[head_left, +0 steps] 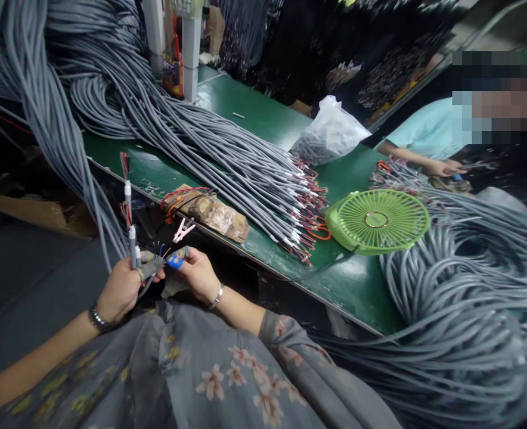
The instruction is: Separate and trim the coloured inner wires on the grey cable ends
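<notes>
My left hand [124, 285] is closed around several grey cables [132, 238], whose white-banded ends with loose coloured wires stick up above the fist. Grey wraps cover some of its fingers. Close by on the right, my right hand [198, 275] pinches at the thin coloured wires [165, 251] of a cable end, with blue tape on the thumb and a grey wrap on a finger. The fingertips of both hands nearly meet there. Just above them a pale pink clip [183, 230] sits at the table edge.
On the green table [254, 107] lie a large bundle of grey cables [210, 143], a taped block [219, 215], a green fan [375, 220] and a white plastic bag [330, 131]. Another person's hands [442, 168] work at the far right, behind more coiled cables [469, 286].
</notes>
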The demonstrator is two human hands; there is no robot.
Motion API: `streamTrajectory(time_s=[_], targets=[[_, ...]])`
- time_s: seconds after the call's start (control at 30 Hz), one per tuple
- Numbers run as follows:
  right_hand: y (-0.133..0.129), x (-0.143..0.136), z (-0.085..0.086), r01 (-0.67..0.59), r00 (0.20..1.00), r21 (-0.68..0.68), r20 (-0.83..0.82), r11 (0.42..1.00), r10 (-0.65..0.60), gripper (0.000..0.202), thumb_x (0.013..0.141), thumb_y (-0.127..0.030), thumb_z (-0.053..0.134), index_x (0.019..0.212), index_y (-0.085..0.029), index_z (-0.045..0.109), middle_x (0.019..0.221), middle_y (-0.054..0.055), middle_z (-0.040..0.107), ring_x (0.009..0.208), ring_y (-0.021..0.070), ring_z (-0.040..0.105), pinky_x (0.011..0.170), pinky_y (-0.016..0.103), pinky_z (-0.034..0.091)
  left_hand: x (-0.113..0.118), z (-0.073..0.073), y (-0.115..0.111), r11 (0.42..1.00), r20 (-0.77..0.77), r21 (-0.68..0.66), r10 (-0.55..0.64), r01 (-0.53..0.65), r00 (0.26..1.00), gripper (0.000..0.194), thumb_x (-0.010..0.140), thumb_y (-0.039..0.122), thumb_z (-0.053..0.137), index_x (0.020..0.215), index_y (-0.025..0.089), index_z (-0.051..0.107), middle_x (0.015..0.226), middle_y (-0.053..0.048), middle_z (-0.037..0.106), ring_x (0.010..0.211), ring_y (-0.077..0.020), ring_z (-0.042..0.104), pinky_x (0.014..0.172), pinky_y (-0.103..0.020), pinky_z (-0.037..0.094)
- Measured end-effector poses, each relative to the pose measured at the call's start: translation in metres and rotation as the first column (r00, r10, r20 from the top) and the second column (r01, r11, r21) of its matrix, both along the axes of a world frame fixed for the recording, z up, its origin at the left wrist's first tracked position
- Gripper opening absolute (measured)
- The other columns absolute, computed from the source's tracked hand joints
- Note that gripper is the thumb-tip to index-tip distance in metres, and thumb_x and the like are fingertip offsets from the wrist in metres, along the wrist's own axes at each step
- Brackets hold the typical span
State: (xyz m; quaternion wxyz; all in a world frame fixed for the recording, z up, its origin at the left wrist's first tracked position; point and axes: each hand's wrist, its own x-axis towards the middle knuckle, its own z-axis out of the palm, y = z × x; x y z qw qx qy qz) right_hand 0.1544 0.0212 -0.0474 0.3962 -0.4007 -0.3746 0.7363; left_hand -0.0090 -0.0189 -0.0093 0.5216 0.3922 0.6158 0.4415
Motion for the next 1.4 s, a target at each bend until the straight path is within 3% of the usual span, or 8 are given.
streamTrajectory(time_s=[0.27, 0.4, 0.53, 0.67, 0.83, 1.07, 1.2, 1.4], targets=[[0.004, 0.022, -0.004, 0.003, 0.999, 0.016, 0.042, 1.0, -0.003, 0.064, 0.054, -0.064, 0.105, 0.065, -0.024, 0.057, 0.054, -0.008, 0.053, 0.053, 0.0089, 0.039, 0.054, 0.026, 0.037, -0.004, 0.004, 0.004, 1.0, 0.062, 0.012, -0.002, 0.001, 0.998, 0.048, 0.06, 0.059, 0.099, 0.059, 0.024, 0.066, 0.058, -0.002, 0.067, 0.055, -0.0175, 0.059, 0.055, -0.031, 0.052], [0.022, 0.025, -0.006, 0.114, 0.993, -0.073, -0.022, 0.991, -0.116, 0.059, 0.073, -0.074, 0.095, 0.072, -0.023, 0.065, 0.06, -0.004, 0.061, 0.05, 0.0086, 0.037, 0.052, 0.026, 0.042, -0.011, 0.013, 0.009, 0.995, 0.11, -0.022, -0.098, 0.101, 0.989, 0.049, 0.057, 0.057, 0.1, 0.055, 0.023, 0.065, 0.051, -0.001, 0.062, 0.047, -0.0128, 0.049, 0.045, -0.026, 0.039], [0.042, 0.015, -0.002, -0.049, 0.994, -0.147, -0.101, 0.988, 0.034, 0.065, 0.09, -0.084, 0.081, 0.082, -0.02, 0.071, 0.076, 0.002, 0.072, 0.058, 0.0106, 0.051, 0.057, 0.025, 0.049, -0.011, 0.019, 0.017, 0.966, 0.157, -0.067, -0.235, 0.248, 0.959, 0.048, 0.053, 0.057, 0.101, 0.055, 0.023, 0.068, 0.045, 0.001, 0.059, 0.043, -0.0103, 0.042, 0.043, -0.024, 0.03], [0.052, 0.003, -0.006, -0.098, 0.989, -0.002, -0.115, 0.995, 0.097, 0.073, 0.087, -0.094, 0.077, 0.085, -0.02, 0.074, 0.074, 0.001, 0.071, 0.064, 0.0132, 0.056, 0.065, 0.028, 0.052, -0.011, 0.016, 0.026, 0.926, 0.179, -0.072, -0.354, 0.371, 0.918, 0.048, 0.057, 0.061, 0.1, 0.057, 0.021, 0.072, 0.043, 0.001, 0.056, 0.04, -0.0093, 0.038, 0.042, -0.023, 0.026], [0.053, -0.008, -0.015, 0.103, 0.992, 0.189, 0.046, 0.977, -0.113, 0.082, 0.081, -0.105, 0.069, 0.069, -0.024, 0.068, 0.064, 0.0, 0.06, 0.069, 0.0182, 0.056, 0.074, 0.034, 0.053, -0.018, 0.009, 0.037, 0.919, 0.233, -0.097, -0.352, 0.381, 0.907, 0.053, 0.052, 0.064, 0.104, 0.061, 0.02, 0.076, 0.047, -0.001, 0.06, 0.041, -0.0084, 0.037, 0.042, -0.024, 0.028], [0.056, -0.017, -0.007, -0.02, 0.961, -0.148, -0.276, 0.989, -0.022, 0.061, 0.087, -0.082, 0.089, 0.097, -0.023, 0.075, 0.085, 0.003, 0.071, 0.08, 0.0206, 0.065, 0.072, 0.031, 0.056, -0.017, 0.001, 0.043, 0.907, 0.285, -0.14, -0.347, 0.396, 0.894, 0.062, 0.047, 0.07, 0.107, 0.064, 0.017, 0.08, 0.048, -0.003, 0.058, 0.041, -0.0062, 0.036, 0.041, -0.022, 0.023], [0.057, -0.018, -0.005, 0.007, 0.951, -0.203, -0.302, 0.979, -0.069, 0.055, 0.089, -0.075, 0.091, 0.095, -0.022, 0.075, 0.084, 0.003, 0.071, 0.081, 0.0205, 0.066, 0.072, 0.03, 0.057, -0.016, -0.004, 0.045, 0.903, 0.293, -0.133, -0.357, 0.408, 0.887, 0.063, 0.051, 0.072, 0.106, 0.065, 0.017, 0.079, 0.05, -0.002, 0.059, 0.042, -0.0068, 0.037, 0.041, -0.021, 0.025], [0.056, -0.015, -0.001, -0.014, 0.956, -0.203, -0.29, 0.979, -0.046, 0.062, 0.094, -0.083, 0.081, 0.091, -0.022, 0.075, 0.08, 0.003, 0.071, 0.077, 0.019, 0.065, 0.069, 0.028, 0.057, -0.017, -0.008, 0.045, 0.903, 0.283, -0.136, -0.359, 0.407, 0.89, 0.057, 0.055, 0.066, 0.105, 0.065, 0.017, 0.078, 0.049, -0.001, 0.056, 0.042, -0.0071, 0.036, 0.041, -0.022, 0.023]])
